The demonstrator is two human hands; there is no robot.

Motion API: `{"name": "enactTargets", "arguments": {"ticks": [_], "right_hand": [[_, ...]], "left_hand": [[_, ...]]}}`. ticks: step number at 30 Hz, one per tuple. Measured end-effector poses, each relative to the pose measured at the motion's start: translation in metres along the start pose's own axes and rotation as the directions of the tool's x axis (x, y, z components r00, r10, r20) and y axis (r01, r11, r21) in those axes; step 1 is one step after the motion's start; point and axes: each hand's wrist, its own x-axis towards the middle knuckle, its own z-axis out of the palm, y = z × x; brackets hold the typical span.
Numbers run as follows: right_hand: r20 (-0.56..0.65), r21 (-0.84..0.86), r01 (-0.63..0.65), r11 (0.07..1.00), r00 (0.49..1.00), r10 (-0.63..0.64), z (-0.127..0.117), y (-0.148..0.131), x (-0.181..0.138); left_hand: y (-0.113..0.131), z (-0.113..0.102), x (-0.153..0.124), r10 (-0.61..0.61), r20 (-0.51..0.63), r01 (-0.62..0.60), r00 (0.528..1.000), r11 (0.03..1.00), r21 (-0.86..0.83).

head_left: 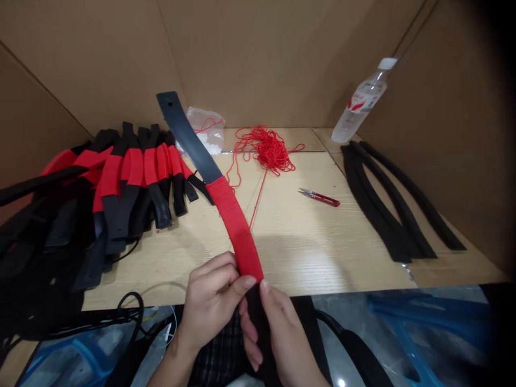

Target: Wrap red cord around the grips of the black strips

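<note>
A curved black strap (pixel 193 144) with a hole at its far end slants up from my hands. Red cord is wound tightly round its middle, forming a red wrapped section (pixel 237 228). My left hand (pixel 215 295) is closed on the strap's left side, its thumb at the lower end of the winding. On the other side my right hand (pixel 276 325) grips the black part just below, thumb against the winding's edge. A single red line runs from behind the strap to a tangled heap of red cord (pixel 272 150) on the table.
Thread snips (pixel 319 197) with red handles lie right of the cord. Several red-wrapped black straps (pixel 131 166) are piled at left. Bare black strips (pixel 374 209) and a tilted plastic bottle (pixel 360 105) are at right. A clear plastic bag (pixel 205 129) sits by the cardboard wall (pixel 250 59).
</note>
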Motion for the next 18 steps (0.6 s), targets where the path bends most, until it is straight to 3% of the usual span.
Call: {"name": "enactTargets", "arguments": {"ticks": [11,18], "right_hand": [[-0.004,-0.219,0.055,0.974,0.998,-0.057,-0.003,-0.005,0.01],[0.03,-0.44,0.15,0.885,0.988,-0.153,-0.016,-0.032,0.012]], "left_hand": [[-0.002,-0.001,-0.004,0.037,0.044,-0.038,0.998,0.999,0.024],[-0.003,-0.003,0.001,0.057,0.108,-0.068,0.993,0.993,0.097]]}}
